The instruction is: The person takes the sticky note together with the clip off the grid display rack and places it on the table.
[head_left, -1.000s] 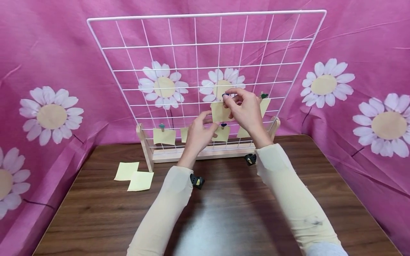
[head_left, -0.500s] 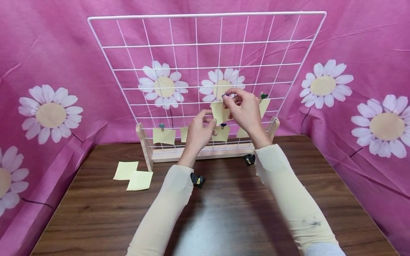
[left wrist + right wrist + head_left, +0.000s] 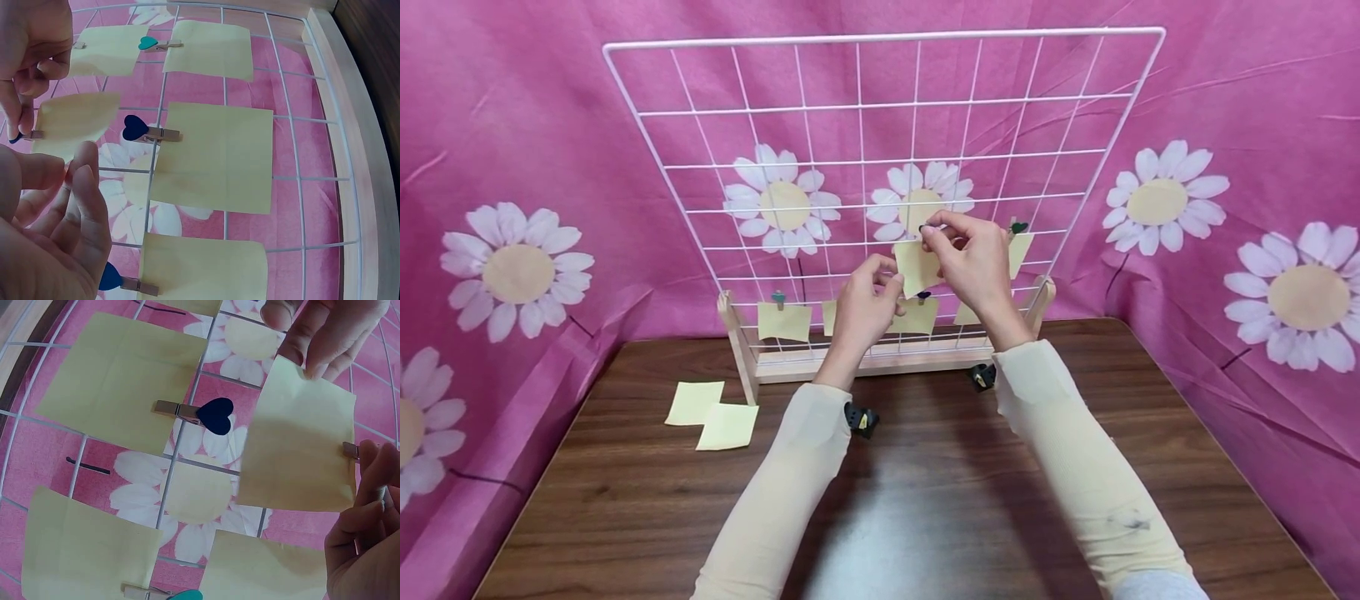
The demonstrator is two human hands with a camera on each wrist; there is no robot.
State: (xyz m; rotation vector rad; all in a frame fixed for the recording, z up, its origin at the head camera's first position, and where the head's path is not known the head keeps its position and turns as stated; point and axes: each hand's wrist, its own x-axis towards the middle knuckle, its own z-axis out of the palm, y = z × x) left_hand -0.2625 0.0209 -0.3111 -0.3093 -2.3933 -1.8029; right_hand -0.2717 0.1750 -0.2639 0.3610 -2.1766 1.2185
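My right hand pinches a small clothespin with a dark heart on its end, at the top edge of a yellow sticky note. My left hand pinches the same note's edge between thumb and finger, lower down on its left side. The note is held before a white wire grid and bends slightly. Just below it hangs another note, fixed to the grid by a clothespin with a dark blue heart. In the head view the right fingers hide most of the held clothespin.
More notes hang on the grid: one with a teal heart clip at left, one with a green heart clip at right. Two loose notes overlap on the wooden table. A wooden stand carries the grid.
My left hand has risen slightly, and its thumb and finger have closed on the edge of the note. The right hand has stayed almost still at the clothespin.
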